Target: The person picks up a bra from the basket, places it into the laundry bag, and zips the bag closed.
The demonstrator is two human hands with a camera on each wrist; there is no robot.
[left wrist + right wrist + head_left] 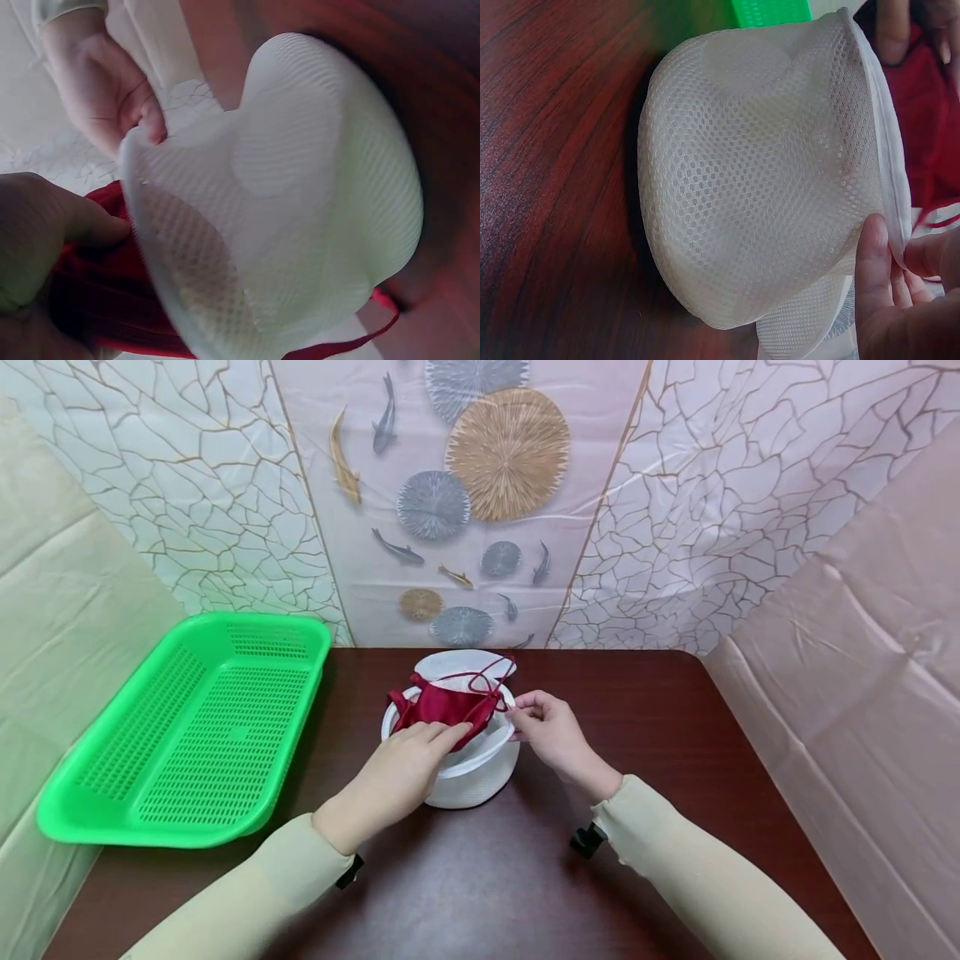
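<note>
A white mesh laundry bag (472, 787) stands on the table with its round mouth up and its lid (450, 663) folded back behind it. Across the mouth lies a red satin garment (448, 706) with thin straps, some of them draped over the lid. My left hand (401, 768) holds the garment's near side at the front of the rim; the left wrist view has thumb and fingers on the red cloth (105, 281). At the right of the mouth, my right hand (555, 733) pinches the bag's white rim (889, 142) between thumb and fingers.
To the left a large green plastic basket (296, 760) with slotted sides sits on the dark red-brown table (637, 718). Patterned cloth walls (675, 527) rise behind the table and at both sides.
</note>
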